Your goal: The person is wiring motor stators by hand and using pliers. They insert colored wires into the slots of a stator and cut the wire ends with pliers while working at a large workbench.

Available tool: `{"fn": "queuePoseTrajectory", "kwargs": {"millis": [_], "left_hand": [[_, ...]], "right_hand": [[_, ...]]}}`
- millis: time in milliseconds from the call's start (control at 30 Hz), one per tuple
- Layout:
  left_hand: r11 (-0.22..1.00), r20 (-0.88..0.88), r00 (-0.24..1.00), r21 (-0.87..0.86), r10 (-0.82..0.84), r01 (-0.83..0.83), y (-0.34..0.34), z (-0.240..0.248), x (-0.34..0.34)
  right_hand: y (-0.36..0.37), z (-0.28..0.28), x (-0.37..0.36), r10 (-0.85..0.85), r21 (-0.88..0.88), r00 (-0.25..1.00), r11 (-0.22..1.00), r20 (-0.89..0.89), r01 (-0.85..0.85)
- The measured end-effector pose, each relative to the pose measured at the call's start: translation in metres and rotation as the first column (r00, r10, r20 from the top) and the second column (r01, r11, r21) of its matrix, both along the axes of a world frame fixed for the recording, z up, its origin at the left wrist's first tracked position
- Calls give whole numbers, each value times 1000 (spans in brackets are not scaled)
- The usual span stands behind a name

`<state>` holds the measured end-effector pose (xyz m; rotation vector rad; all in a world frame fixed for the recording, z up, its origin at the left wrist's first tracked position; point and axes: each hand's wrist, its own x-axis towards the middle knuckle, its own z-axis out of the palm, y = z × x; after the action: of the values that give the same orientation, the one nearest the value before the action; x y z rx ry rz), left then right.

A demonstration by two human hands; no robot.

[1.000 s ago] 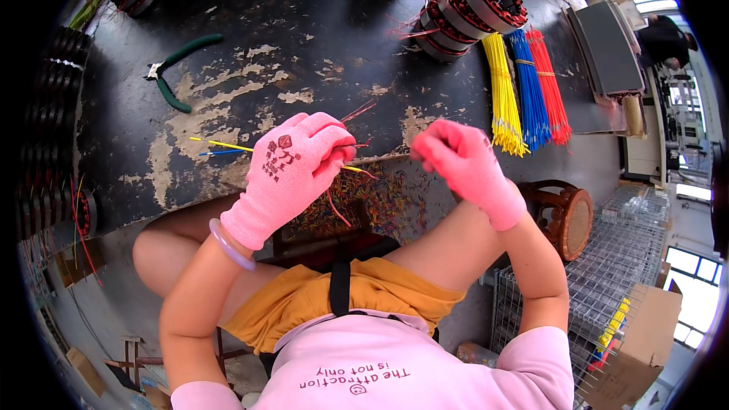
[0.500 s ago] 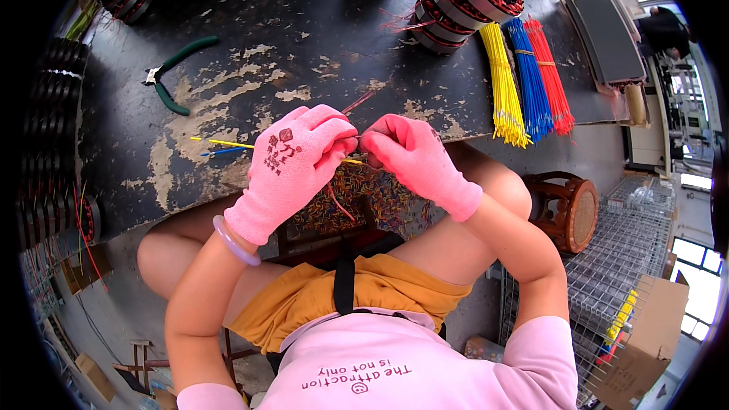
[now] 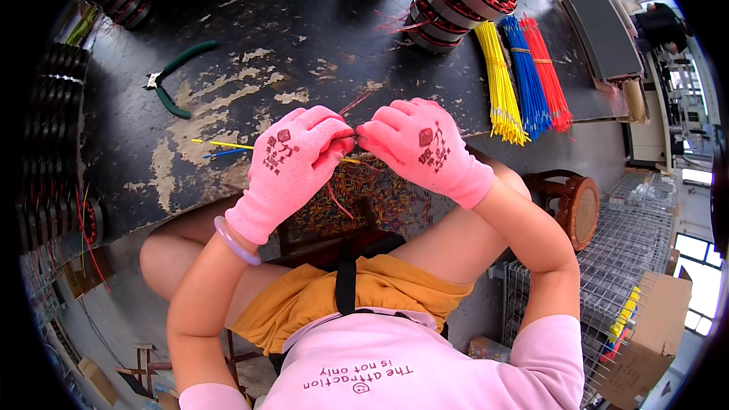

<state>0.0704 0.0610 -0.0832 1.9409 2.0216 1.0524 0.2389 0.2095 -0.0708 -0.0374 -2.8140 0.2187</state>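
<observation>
My left hand (image 3: 292, 163), in a pink printed glove, is closed around a few thin wires. The ends of a yellow wire (image 3: 222, 143) and a blue wire (image 3: 225, 153) stick out to its left, over the table's near edge. Fine red wires (image 3: 355, 102) rise beyond its fingertips, and a red strand (image 3: 339, 203) hangs below them. Gloved the same way, my right hand (image 3: 425, 148) is closed in a pinch, its fingertips meeting those of the left. What lies between the right fingertips is hidden.
On the worn black table (image 3: 304, 38) lie green-handled cutters (image 3: 171, 80). Bundles of yellow (image 3: 497, 80), blue (image 3: 525, 76) and red wires (image 3: 547, 72) lie at the right, near stacked ring-shaped motor stators (image 3: 463, 0). More stators line the left. Below is a tray of wire scraps (image 3: 395, 193).
My right hand has rolled over, so the back of its glove now faces up, and its fingers have straightened somewhat. The left hand has hardly moved and keeps its grip on the wires.
</observation>
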Motion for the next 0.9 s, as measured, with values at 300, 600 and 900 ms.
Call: {"fn": "queuePoseTrajectory", "kwargs": {"millis": [300, 600, 900], "left_hand": [[998, 9, 1000, -60, -24, 25, -3, 1, -2], [996, -194, 977, 29, 91, -87, -17, 32, -12], [990, -96, 994, -126, 50, -62, -5, 2, -4]], "right_hand": [[-3, 13, 6, -149, -908, 916, 141, 374, 394], [-5, 2, -12, -166, -794, 897, 420, 410, 440], [8, -15, -4, -127, -815, 941, 474, 312, 334]]}}
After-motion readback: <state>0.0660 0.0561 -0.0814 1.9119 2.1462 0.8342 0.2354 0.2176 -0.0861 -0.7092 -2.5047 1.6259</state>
